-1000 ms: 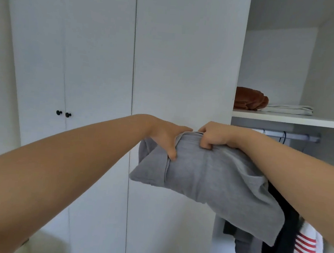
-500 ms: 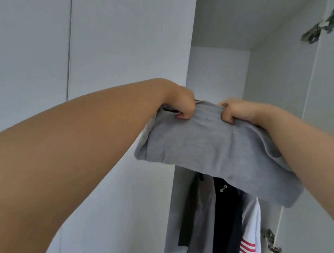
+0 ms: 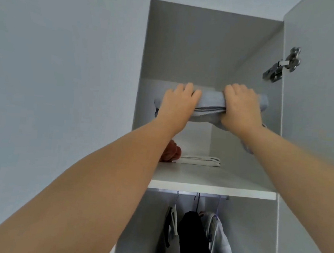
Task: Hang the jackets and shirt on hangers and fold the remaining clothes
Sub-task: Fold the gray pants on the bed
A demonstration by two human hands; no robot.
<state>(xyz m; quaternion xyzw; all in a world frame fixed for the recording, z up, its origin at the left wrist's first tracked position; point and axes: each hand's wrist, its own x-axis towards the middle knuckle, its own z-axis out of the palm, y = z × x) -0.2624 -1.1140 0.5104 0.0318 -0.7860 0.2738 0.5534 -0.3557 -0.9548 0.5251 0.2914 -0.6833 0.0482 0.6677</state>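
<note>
A folded grey garment [image 3: 211, 104] is held up high inside the open wardrobe, above the shelf [image 3: 213, 190]. My left hand [image 3: 176, 105] grips its left part and my right hand [image 3: 239, 110] grips its right part, fingers curled over the top. On the shelf below lie a folded rust-brown garment [image 3: 173, 152] and a folded white one [image 3: 199, 161]. Under the shelf, a grey jacket [image 3: 171, 236], a black garment [image 3: 193, 240] and a light shirt [image 3: 220, 248] hang on hangers.
The closed white wardrobe door [image 3: 66, 78] fills the left. The open door [image 3: 317, 138] with a metal hinge [image 3: 282, 65] stands at the right. A hanging rail [image 3: 200, 195] runs just under the shelf.
Both hands have lifted the grey garment up and forward, from chest height in front of the wardrobe to above the shelf. My view has tilted upward.
</note>
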